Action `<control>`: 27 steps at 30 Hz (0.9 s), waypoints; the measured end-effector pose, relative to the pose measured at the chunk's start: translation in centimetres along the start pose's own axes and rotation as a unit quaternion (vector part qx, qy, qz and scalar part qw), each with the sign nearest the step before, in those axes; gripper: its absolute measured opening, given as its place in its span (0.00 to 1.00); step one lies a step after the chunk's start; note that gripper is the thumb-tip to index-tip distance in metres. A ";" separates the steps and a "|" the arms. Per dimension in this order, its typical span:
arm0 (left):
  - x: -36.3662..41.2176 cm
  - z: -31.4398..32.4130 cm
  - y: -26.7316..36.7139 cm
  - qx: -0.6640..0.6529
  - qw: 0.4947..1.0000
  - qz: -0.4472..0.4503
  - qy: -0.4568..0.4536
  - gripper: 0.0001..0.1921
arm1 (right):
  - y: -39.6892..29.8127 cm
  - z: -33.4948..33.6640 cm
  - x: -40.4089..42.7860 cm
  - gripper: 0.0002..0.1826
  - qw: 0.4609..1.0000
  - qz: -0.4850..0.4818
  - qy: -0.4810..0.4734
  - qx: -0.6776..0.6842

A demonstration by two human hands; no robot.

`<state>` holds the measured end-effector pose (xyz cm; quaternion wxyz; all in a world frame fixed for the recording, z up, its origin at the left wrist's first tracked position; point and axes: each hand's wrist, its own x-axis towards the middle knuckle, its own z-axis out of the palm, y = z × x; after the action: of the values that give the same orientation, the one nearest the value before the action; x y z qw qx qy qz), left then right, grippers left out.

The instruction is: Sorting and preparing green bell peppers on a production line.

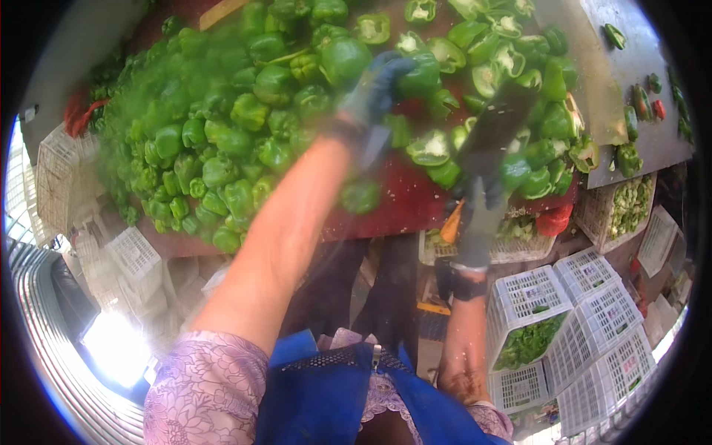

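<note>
My left hand [378,89], gloved and blurred, reaches over the red tabletop [378,178] with its fingers against a green bell pepper [421,76]; the grip looks closed on it. In my gloved right hand [479,214] is a broad-bladed knife [497,125], its dark blade pointing up and away over the cut peppers. An orange-brown handle end [453,223] sticks out beside that hand. Whole bell peppers [219,139] are heaped to the left. Halved peppers [431,149] with pale cores lie around the blade. One whole pepper [360,196] sits below my left wrist.
Below the table's front edge stands a white crate [520,250] with green scraps. Another crate of scraps [628,206] is further right. Stacked white crates [598,317] stand low at right. A metal surface [639,61] holds small peppers. More crates [133,253] are at left.
</note>
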<state>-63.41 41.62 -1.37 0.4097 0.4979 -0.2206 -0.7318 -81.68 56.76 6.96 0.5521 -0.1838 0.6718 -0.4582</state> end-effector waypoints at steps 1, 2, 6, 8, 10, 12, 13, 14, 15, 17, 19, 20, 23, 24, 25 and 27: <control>-0.8 0.8 0.1 -0.216 0.973 0.016 -0.080 0.20 | -1.8 0.0 -0.2 0.15 0.999 -0.024 0.023 -0.025; -1.2 2.0 0.2 -0.324 0.941 0.014 -0.098 0.18 | -3.0 0.5 -0.1 0.14 0.992 -0.122 0.035 -0.001; -2.8 5.2 0.5 -0.393 0.910 0.003 -0.131 0.20 | -4.9 1.8 -1.4 0.09 0.970 -0.232 0.059 -0.047; -2.9 5.9 0.1 -0.282 0.939 0.056 -0.189 0.22 | -1.9 1.5 3.1 0.16 0.900 -0.306 -0.044 -0.306; -2.3 5.6 -0.7 -0.258 0.948 0.060 -0.176 0.24 | -2.4 2.5 4.8 0.19 0.893 -0.234 -0.099 -0.372; -2.7 5.0 -0.5 -0.219 0.961 0.035 -0.164 0.29 | -3.6 2.6 4.6 0.17 0.882 -0.179 -0.078 -0.429; -2.5 4.8 -0.8 -0.217 0.963 0.034 -0.156 0.29 | -3.8 2.9 4.3 0.17 0.883 -0.176 -0.086 -0.427; -1.8 5.1 -1.1 -0.170 0.977 0.035 -0.123 0.30 | -3.8 3.1 4.1 0.17 0.871 -0.156 -0.102 -0.454; -1.2 5.4 -0.9 -0.122 0.987 0.041 -0.094 0.31 | -3.9 3.4 4.4 0.17 0.858 -0.142 -0.116 -0.481; -1.8 5.1 -1.1 -0.163 0.980 0.032 -0.111 0.29 | -3.5 2.8 3.5 0.17 0.841 -0.233 -0.114 -0.475; -3.3 5.5 -1.1 0.074 0.943 0.316 -0.079 0.24 | -4.6 2.1 1.7 0.22 0.962 -0.014 -0.189 -0.195; -3.4 6.1 -0.8 -0.147 0.982 0.087 -0.080 0.21 | -4.6 2.0 1.3 0.14 0.980 0.037 -0.171 -0.093; -4.3 6.7 1.9 -0.041 0.990 0.076 -0.113 0.15 | -4.2 -0.1 2.6 0.12 0.974 0.077 -0.213 0.002; -3.8 6.4 2.3 -0.041 0.988 0.065 -0.135 0.16 | -5.6 0.5 2.4 0.07 0.976 0.133 -0.174 -0.008; -3.5 6.2 2.5 -0.040 0.988 0.065 -0.132 0.16 | -5.5 0.6 2.6 0.07 0.975 0.135 -0.177 -0.007; -3.0 6.0 3.1 -0.042 0.987 -0.029 -0.153 0.17 | -4.8 0.1 3.3 0.05 0.953 0.170 -0.167 0.186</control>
<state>-67.18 41.78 4.99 0.3705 0.3689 -0.2353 -0.8193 -83.93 51.72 9.01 0.7503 -0.0346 0.4944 -0.4374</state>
